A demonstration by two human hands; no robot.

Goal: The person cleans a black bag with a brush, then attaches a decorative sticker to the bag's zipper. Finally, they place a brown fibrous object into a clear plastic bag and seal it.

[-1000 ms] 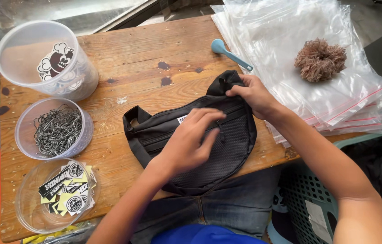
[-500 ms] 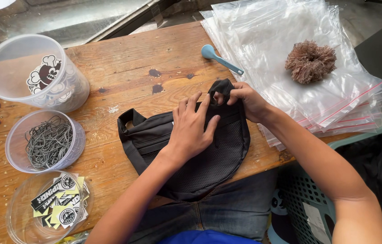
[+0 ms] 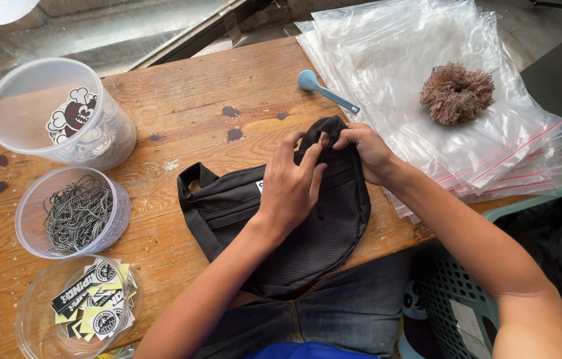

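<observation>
Fingers [image 3: 307,154] of both hands pinched on the black waist bag's [image 3: 294,233] top edge, bag body below.

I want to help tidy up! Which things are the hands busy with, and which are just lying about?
In use:
- black bag, gripped at its top end by the left hand and the right hand

Lying about:
- blue spoon
- brown fluffy ball on the stack of clear plastic bags
- tub of metal chains
- tub of stickers
- big clear tub

pouch [image 3: 294,246] mid-table [image 3: 208,86] | three tubs [image 3: 71,213] left | bags [image 3: 427,80] right, scrunchie [image 3: 456,92] on them | spoon [image 3: 326,90] behind pouch
</observation>
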